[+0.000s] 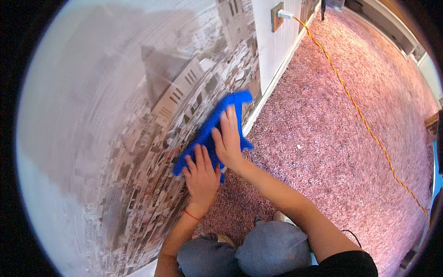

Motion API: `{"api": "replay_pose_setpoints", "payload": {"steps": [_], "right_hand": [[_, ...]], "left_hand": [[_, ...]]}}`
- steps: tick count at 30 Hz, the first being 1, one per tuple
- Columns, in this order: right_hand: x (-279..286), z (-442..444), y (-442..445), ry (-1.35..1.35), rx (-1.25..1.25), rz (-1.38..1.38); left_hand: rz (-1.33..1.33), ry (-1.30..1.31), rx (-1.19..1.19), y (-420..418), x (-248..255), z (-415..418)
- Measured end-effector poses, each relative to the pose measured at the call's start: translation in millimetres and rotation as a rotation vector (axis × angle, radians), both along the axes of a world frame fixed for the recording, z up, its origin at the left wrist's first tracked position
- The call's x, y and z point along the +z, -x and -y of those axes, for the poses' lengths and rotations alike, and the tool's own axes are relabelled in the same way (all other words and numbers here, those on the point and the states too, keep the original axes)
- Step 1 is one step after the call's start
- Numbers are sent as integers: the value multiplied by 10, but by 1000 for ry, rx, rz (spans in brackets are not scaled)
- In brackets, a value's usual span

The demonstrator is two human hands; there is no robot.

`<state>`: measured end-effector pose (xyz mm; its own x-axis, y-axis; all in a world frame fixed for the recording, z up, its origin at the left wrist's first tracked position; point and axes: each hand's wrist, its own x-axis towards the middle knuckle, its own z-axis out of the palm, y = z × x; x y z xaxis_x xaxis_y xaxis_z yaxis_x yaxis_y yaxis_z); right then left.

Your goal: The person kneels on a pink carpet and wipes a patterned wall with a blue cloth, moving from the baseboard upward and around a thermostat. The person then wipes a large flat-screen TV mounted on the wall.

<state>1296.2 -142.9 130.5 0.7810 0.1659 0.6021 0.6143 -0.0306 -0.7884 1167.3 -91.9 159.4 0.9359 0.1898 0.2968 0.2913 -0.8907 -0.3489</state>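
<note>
Both hands press a blue cloth (208,139) flat against a wall mural (173,86) that shows a town with a tower and a peaked roof. My left hand (201,176), with a thin red string at the wrist, lies on the cloth's lower left part, fingers spread. Higher up and to the right, my right hand (226,140) rests on the cloth with its fingers pointing up the picture. The cloth's edges look blurred, and one corner hangs loose near the baseboard (258,111). The wall surface directly beneath the cloth is hidden.
A wall outlet (277,17) holds a white plug (286,14). From it a red and yellow twisted cord (360,116) runs across the pinkish shag carpet (311,104). A small white scrap (298,146) lies on the carpet. My bent knees (273,247) are close to the wall.
</note>
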Motion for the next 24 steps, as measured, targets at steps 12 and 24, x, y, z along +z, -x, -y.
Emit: {"api": "replay_pose_setpoints", "payload": {"steps": [12, 24], "right_hand": [[-94, 179, -748, 52, -78, -38], [759, 52, -497, -79, -31, 108]], "left_hand": [[-139, -201, -88, -721, -125, 124], [161, -16, 137, -488, 1021, 436]]}}
